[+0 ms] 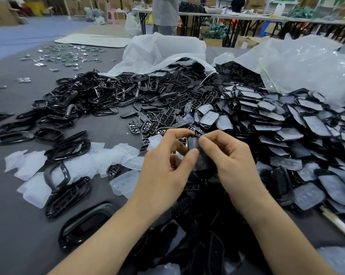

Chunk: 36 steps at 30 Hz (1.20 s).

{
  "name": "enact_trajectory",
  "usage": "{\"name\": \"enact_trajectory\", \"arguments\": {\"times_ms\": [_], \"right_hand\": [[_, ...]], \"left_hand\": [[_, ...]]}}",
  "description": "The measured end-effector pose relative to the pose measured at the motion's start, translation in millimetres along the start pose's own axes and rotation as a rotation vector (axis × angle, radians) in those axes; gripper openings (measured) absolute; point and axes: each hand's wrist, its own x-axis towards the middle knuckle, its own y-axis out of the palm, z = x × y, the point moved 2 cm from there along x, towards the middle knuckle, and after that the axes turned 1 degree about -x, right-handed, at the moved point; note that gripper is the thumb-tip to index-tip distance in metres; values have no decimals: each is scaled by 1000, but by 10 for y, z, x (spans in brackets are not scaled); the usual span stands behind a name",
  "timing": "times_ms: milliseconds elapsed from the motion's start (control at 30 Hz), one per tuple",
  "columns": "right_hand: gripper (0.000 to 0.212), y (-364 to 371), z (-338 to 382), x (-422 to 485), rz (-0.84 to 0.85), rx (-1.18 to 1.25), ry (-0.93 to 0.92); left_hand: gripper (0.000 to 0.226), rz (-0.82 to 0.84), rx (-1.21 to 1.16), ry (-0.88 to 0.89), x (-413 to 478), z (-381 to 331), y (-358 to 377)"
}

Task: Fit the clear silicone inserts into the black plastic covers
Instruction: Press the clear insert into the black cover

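Both my hands meet over the middle of the grey table [13, 225] around one black plastic cover [199, 155] with a clear silicone insert lying on it. My left hand [165, 167] holds its left side, thumb pressed on the top face. My right hand [233, 163] pinches its right edge with thumb and fingers. Loose clear silicone inserts [116, 153] lie to the left of my hands. A heap of bare black covers [157, 118] sits just behind. A large pile of covers with inserts in them [290, 135] spreads out to the right.
Black oval frames [68, 108] are scattered across the left half of the table. Two open plastic bags [163, 50] spill black parts at the back. Small shiny metal pieces [68, 54] lie at the far left. A person stands by far tables.
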Motion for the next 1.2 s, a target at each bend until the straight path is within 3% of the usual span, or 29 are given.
{"name": "enact_trajectory", "arguments": {"times_ms": [400, 600, 733, 1033, 1200], "right_hand": [[26, -37, -8, -4, -5, 41, 94], [28, 0, -92, 3, 35, 258, 199], [33, 4, -133, 46, -9, 280, 305], [14, -25, -114, 32, 32, 200, 113], [20, -26, -82, 27, 26, 113, 47]], "left_hand": [[28, -30, 82, 6, 2, -27, -6], [32, -1, 113, 38, -20, -5, -5], [29, -40, 94, 16, -7, 34, -6], [32, -56, 207, 157, -13, -70, -18], [34, -69, 254, 212, -15, -78, 6]]}}
